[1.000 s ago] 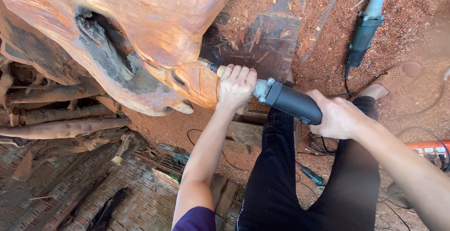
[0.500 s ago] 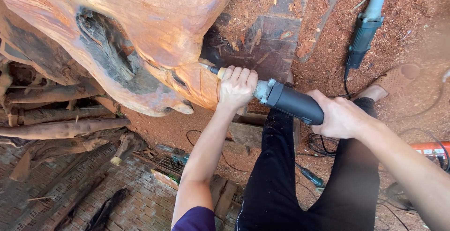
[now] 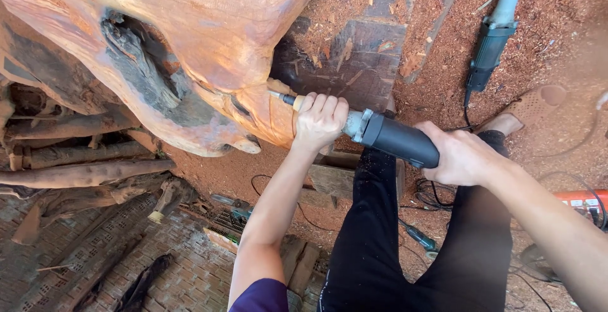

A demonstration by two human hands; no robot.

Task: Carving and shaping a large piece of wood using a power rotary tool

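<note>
1. At the middle of the scene, against the lower edge of a large reddish-orange carved wood trunk (image 3: 209,40): a black and grey handheld power carving tool (image 3: 392,138), held level, bit end (image 3: 288,100) touching the wood.
2. Left hand (image 3: 320,121): fingers curled tight around the tool's narrow front neck, knuckles up, just beside the trunk.
3. Right hand (image 3: 459,155): wrapped firmly about the tool's black rear body, to the right of the left hand and apart from it.
4. Below the tool, near side: black trouser legs (image 3: 380,242) of the same person, with a purple sleeve edge (image 3: 263,296) at the bottom.
5. Behind the tool, far side: a dark weathered wooden block (image 3: 361,52), dusted with red sawdust (image 3: 557,27) that spread across the ground to the right.
6. Far right, lying on the sawdust, well apart from both hands: a second power tool with dark green body and pale grey-blue handle (image 3: 494,33).
7. Left side: rough brown branches (image 3: 76,174) stacked under the trunk, above a woven mat floor (image 3: 190,274).
8. Near right edge: an orange tool casing (image 3: 579,199), partly hidden; thin black cables (image 3: 430,195) looped on the ground beside the legs.
</note>
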